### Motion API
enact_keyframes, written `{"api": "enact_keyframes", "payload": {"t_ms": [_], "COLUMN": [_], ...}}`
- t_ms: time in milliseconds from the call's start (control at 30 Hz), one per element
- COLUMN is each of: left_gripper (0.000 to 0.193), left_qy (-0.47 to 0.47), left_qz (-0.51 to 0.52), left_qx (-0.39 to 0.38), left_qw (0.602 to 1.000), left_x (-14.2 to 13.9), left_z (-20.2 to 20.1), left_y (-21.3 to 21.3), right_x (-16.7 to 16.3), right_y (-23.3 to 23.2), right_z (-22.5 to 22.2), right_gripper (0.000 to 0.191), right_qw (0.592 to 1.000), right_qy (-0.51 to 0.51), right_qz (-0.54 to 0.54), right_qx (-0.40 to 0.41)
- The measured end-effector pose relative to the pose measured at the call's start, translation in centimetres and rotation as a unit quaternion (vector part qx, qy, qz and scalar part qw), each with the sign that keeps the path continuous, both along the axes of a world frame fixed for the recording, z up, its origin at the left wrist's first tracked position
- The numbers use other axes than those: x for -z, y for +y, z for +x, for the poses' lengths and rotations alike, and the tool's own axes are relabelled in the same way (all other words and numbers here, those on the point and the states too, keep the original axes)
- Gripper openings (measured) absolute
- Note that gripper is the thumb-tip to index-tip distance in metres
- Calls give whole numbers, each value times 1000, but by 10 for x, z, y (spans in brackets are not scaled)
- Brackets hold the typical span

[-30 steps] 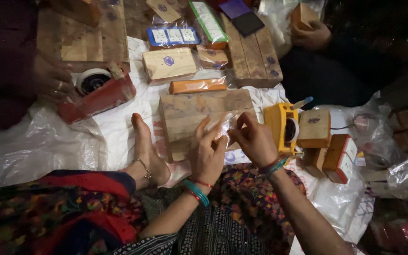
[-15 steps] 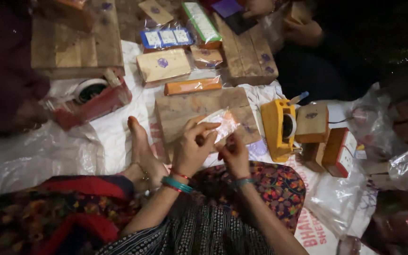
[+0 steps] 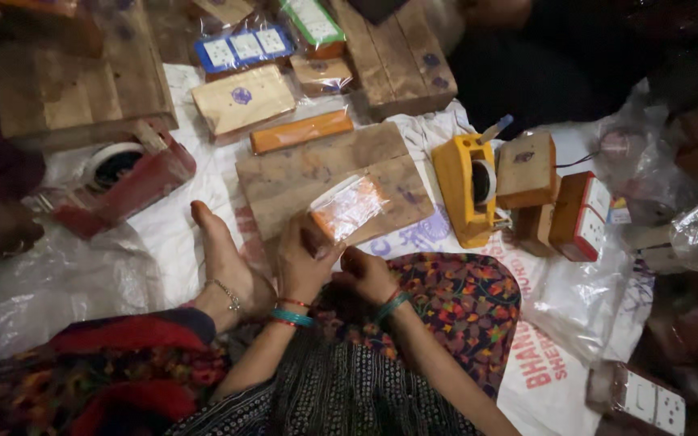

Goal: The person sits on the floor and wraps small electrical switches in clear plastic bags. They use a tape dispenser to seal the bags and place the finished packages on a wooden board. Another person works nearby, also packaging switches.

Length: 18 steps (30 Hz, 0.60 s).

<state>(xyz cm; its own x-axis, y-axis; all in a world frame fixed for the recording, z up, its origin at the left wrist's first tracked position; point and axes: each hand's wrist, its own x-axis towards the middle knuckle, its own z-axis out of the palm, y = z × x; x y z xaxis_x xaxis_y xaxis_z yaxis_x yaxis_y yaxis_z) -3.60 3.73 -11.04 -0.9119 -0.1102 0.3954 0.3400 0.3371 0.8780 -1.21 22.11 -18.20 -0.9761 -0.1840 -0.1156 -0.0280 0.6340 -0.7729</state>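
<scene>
Packing step in hand: orange block going into its clear plastic pouch.

Your left hand (image 3: 304, 257) pinches the clear pouch (image 3: 349, 208) holding an orange block, tilted above the wooden board (image 3: 284, 182); your right hand (image 3: 367, 274) curls loosely below it, holding nothing that shows. Next, I judge, comes closing the pouch mouth squarely. Beyond sits a yellow tape dispenser (image 3: 466, 187).

The floor was covered by white plastic sheeting (image 3: 107, 274). A wooden board (image 3: 325, 173) was laid at its centre. At ten o'clock a red tape dispenser (image 3: 119, 182) was set, at three o'clock a yellow tape dispenser (image 3: 466, 190), and at twelve o'clock an orange bar (image 3: 300, 132).
</scene>
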Motion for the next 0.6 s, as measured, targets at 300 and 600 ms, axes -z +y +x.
{"api": "enact_keyframes", "payload": {"t_ms": [300, 600], "left_gripper": [74, 77], "left_qy": [9, -19], "left_qz": [-240, -290], "left_qx": [-17, 48], "left_qw": [971, 956], "left_x": [-54, -68], "left_z": [-19, -17], "left_y": [-19, -55], "right_x": [5, -17], "right_y": [-1, -9], "right_z": [2, 5], "right_gripper": [28, 23], "right_qw": [1000, 998], "right_qy": [-22, -34], "right_qz": [-11, -44], "right_qx": [14, 24]}}
